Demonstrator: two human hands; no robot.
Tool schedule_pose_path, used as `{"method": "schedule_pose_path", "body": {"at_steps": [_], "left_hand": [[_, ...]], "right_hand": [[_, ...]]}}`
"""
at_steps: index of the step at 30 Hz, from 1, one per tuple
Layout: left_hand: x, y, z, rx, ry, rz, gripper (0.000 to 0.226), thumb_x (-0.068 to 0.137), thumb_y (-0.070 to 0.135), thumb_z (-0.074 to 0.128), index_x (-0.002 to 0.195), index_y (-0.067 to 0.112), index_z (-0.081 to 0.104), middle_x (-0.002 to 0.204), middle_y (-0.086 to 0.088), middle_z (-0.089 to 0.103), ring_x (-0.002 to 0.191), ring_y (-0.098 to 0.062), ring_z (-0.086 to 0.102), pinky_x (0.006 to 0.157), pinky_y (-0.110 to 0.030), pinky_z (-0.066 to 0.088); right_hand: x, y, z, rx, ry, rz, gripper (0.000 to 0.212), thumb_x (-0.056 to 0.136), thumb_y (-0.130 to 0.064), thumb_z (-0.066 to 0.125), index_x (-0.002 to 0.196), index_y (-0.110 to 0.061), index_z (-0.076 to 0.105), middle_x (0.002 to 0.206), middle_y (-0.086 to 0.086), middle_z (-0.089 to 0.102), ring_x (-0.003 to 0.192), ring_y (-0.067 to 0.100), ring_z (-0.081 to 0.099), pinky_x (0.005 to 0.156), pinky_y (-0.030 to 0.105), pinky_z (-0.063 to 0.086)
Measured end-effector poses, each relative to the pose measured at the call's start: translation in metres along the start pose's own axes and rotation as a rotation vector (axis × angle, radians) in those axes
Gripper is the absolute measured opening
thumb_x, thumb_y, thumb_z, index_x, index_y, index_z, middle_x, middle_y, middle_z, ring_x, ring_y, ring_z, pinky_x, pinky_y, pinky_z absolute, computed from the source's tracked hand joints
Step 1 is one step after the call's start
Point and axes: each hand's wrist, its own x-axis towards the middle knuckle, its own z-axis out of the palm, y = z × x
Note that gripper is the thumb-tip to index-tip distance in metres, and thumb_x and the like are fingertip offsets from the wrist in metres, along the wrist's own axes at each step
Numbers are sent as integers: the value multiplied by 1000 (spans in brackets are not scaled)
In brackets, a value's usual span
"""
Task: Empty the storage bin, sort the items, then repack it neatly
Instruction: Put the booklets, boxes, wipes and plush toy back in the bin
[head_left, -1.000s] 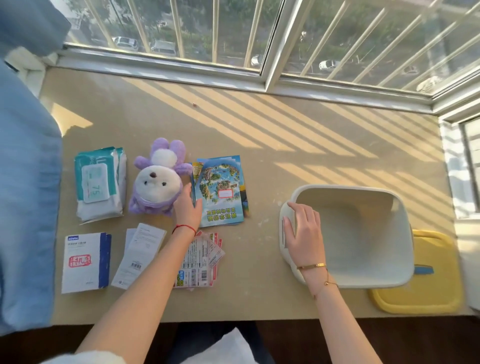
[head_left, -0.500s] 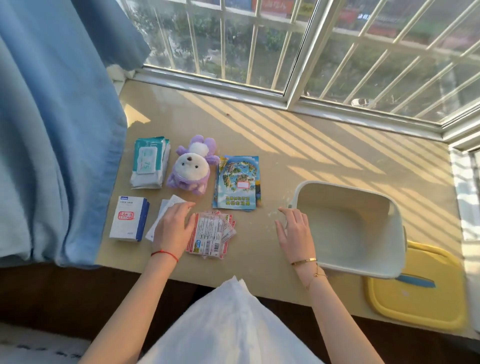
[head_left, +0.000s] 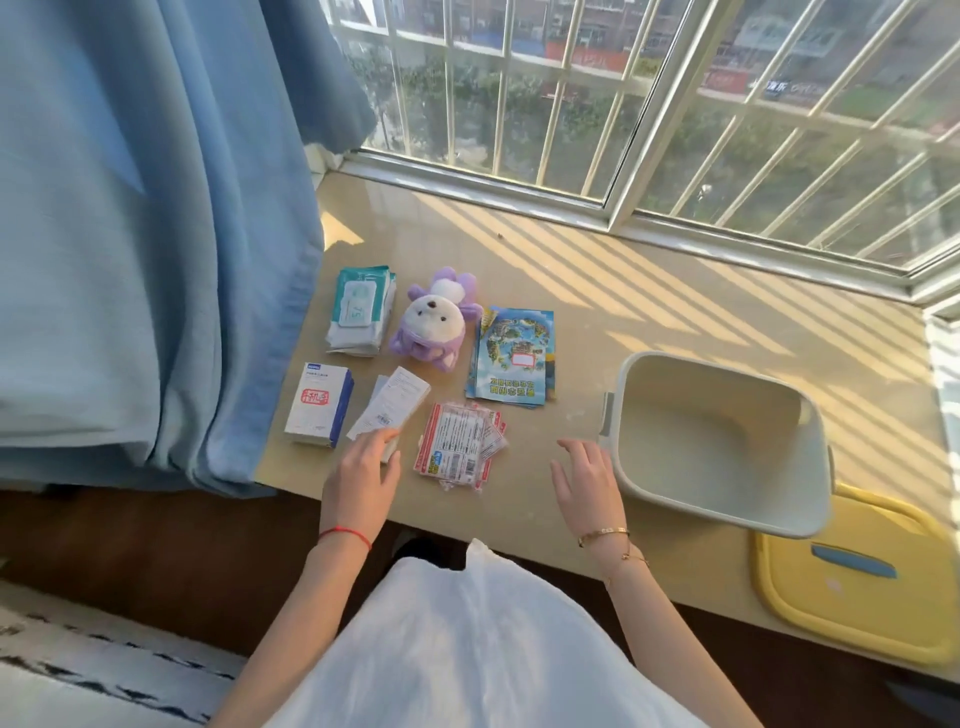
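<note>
The cream storage bin (head_left: 717, 452) stands empty at the right of the ledge. Left of it, sorted items lie in two rows: a wet-wipes pack (head_left: 358, 312), a purple plush toy (head_left: 434, 325) and a map booklet (head_left: 514, 358) behind; a white box (head_left: 317, 405), white paper leaflets (head_left: 397, 400) and red-and-white sachets (head_left: 457, 447) in front. My left hand (head_left: 363, 478) pinches the near end of the leaflets. My right hand (head_left: 587, 483) hovers palm down, fingers spread, just left of the bin without touching it.
The bin's yellow lid (head_left: 852, 571) lies at the front right, partly under the bin. A blue curtain (head_left: 156, 234) hangs over the ledge's left end. Barred windows run along the back. The sunlit ledge (head_left: 675, 301) is bare behind the bin.
My left hand went from beside the plush toy down to the leaflets and took their near end. My right hand came off the bin's left rim. The view pulled back.
</note>
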Motion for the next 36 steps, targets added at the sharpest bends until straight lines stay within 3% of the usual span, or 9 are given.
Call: {"method": "schedule_pose_path", "body": {"at_steps": [8,14,18,24,31,36], "left_hand": [[32,-36,23,23,-177,46,31,91,16,57,122,16,54,119,-3,60,108,-20,59,85,-35,54],[66,-63,81,13,-345,71,38,94,19,53,131,13,49,121,-4,57,113,-19,53,92,-30,44],[77,-75,127,-6,-415,-10,50,92,19,54,139,12,38,131,-4,51,116,-16,49,95,-26,43],[96,-88,175,131,-385,-203,69,93,32,53,148,6,21,152,-12,29,141,-25,25,113,-35,24],[102,-88,193,216,-255,-235,65,85,37,63,138,8,39,135,-11,38,122,-26,38,100,-36,40],[104,-91,194,72,-245,-237,62,82,29,69,136,13,43,130,-7,40,121,-23,39,101,-36,39]], "right_hand": [[15,-35,60,-46,-92,174,38,93,-20,55,129,-9,52,120,9,56,110,25,50,98,32,40],[42,-42,124,-30,-150,377,40,95,-31,52,128,-8,50,122,9,52,112,22,46,97,30,39],[53,-35,163,23,-195,470,42,94,-34,53,126,-7,49,122,10,49,114,23,44,96,32,39],[68,-23,205,88,-131,536,53,91,-36,59,132,-6,45,121,11,45,113,24,42,95,32,38],[75,-29,227,46,120,588,56,82,-36,68,123,-3,51,112,12,50,99,25,45,88,35,41],[77,-32,230,103,129,633,59,81,-41,69,120,-1,51,112,13,51,104,27,45,92,38,41]]}}
